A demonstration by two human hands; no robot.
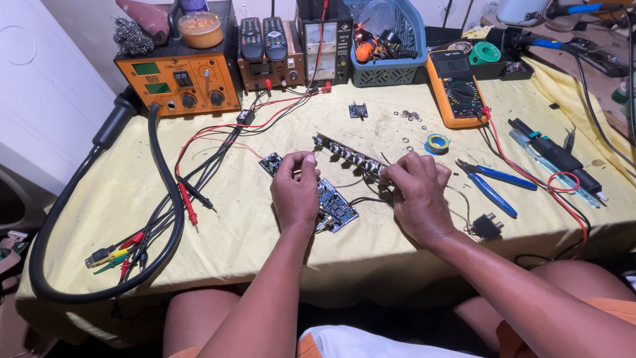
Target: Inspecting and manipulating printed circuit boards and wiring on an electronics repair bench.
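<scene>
Both hands on the knob strip, mid-frame on the yellow bench.

Left hand (295, 191) pinches the strip (348, 156) at its upper-left end, right hand (419, 193) pinches its lower-right end. Long axis slants upper-left to lower-right, knobs facing up. Looks mid-job to me: strip wired to the blue board (334, 207), washers (411, 116) loose, pliers (493, 184) lying unused.

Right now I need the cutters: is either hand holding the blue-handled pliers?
No, the blue-handled pliers lie on the yellow cloth, apart from the right hand; both hands grip the long circuit board with knobs.
</scene>
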